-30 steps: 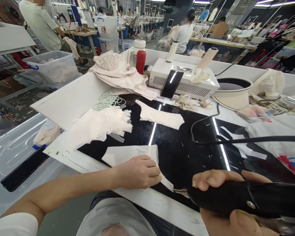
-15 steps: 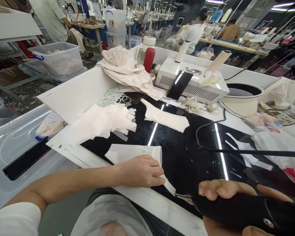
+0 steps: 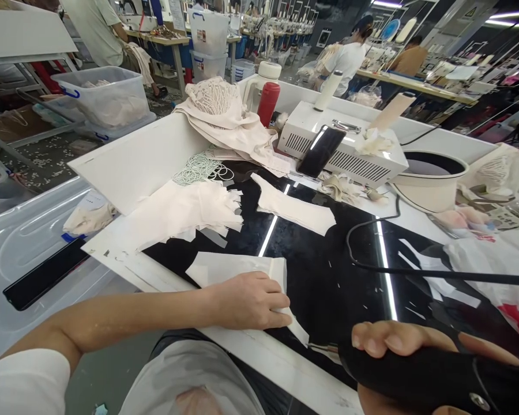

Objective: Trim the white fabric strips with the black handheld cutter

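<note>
Under the curled fingers of my left hand [image 3: 253, 301], a pale fabric piece [image 3: 225, 266] is pressed against the glossy black table surface [image 3: 324, 271]. A folded strip runs along its right edge, and my hand and forearm hide part of the piece. At lower right, my right hand [image 3: 398, 346] grips a thick black-handled tool [image 3: 419, 374]. The tool's thin metal tip points left and lies at the fabric's lower right corner. Beyond my left hand lies a stack of shaped cream pieces [image 3: 296, 207]. A larger cream pile [image 3: 194, 210] rests to its left.
A black cord [image 3: 436, 274] crosses the right side of the table. At the back stand a white vented box [image 3: 350, 144], a phone [image 3: 322, 151], a red bottle [image 3: 269, 104] and a hat [image 3: 430, 181]. Thin green cord [image 3: 201, 168] lies tangled beside the cream pile.
The view has shifted slightly. My left hand stays on the fabric piece, and the tool's tip remains at its corner.
</note>
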`<state>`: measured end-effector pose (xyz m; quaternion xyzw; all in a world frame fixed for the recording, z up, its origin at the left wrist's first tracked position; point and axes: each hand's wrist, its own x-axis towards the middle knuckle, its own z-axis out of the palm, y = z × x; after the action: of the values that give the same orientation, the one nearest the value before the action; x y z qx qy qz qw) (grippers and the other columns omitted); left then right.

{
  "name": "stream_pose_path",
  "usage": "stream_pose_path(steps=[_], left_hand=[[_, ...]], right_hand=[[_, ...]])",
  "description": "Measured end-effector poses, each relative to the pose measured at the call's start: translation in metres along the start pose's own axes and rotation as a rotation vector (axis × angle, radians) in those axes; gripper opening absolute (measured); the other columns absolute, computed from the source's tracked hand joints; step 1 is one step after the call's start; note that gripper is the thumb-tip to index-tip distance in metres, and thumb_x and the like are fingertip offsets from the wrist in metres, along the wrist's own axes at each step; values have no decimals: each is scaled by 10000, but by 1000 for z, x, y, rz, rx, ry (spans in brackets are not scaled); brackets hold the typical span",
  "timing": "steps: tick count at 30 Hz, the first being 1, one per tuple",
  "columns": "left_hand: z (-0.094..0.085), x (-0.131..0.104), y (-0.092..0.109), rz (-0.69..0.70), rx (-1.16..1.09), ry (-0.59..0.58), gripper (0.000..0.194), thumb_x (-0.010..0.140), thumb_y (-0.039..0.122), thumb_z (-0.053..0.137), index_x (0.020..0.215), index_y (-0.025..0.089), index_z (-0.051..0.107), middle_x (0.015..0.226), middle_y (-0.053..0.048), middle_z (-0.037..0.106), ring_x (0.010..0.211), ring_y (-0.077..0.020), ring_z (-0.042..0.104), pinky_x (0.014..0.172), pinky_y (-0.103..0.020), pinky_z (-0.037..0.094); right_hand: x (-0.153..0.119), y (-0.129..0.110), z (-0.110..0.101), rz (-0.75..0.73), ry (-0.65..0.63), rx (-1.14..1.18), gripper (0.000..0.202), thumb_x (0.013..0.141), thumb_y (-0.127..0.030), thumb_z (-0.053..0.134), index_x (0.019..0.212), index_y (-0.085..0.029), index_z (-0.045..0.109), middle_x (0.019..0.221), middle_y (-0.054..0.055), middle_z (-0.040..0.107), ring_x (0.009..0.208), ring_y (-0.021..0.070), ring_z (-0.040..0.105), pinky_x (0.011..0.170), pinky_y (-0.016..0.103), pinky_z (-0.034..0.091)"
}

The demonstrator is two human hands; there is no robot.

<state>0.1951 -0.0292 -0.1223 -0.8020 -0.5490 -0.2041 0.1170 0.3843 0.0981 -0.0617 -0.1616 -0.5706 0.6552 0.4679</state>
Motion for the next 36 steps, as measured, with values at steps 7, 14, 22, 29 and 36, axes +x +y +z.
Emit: stream_pose_path(steps=[7,14,22,29,36], left_hand=[[9,-1,2,-79,-60,41,137,1003,140,582,1014,208,701,962,-22,708,886,-151,617,802,-298,489],[7,-4,0,-53,-84,52,177,1011,137,571,1056,235,711,1171,-15,712,973,-158,620,845,-306,484],[3,3,4,-20,36,-28,141,983,110,593,965,218,681,1042,-54,685,882,-153,591,755,-281,449],[-3,4,7,-15,75,-40,90,962,117,621,937,191,666,995,-55,677,874,-165,592,749,-289,461],[-4,3,7,25,104,53,256,1030,392,598,1020,165,714,1237,-51,681,1072,-187,610,945,-327,517]], right_hand=[[6,-3,13,-28,38,22,494,754,-384,866,1156,-309,588,819,-25,647,666,198,525,615,360,567],[3,-2,8,-62,5,10,455,815,-377,801,1199,-293,573,839,1,630,690,212,523,624,389,548],[5,-3,15,-123,15,13,448,797,-381,827,1163,-271,595,813,-14,642,634,204,517,570,356,555],[4,1,8,-101,9,29,454,797,-397,829,1179,-289,610,821,-22,665,643,199,550,588,362,564],[8,-1,19,-144,34,37,463,769,-412,873,1147,-275,643,782,-28,658,603,173,545,543,326,554]])
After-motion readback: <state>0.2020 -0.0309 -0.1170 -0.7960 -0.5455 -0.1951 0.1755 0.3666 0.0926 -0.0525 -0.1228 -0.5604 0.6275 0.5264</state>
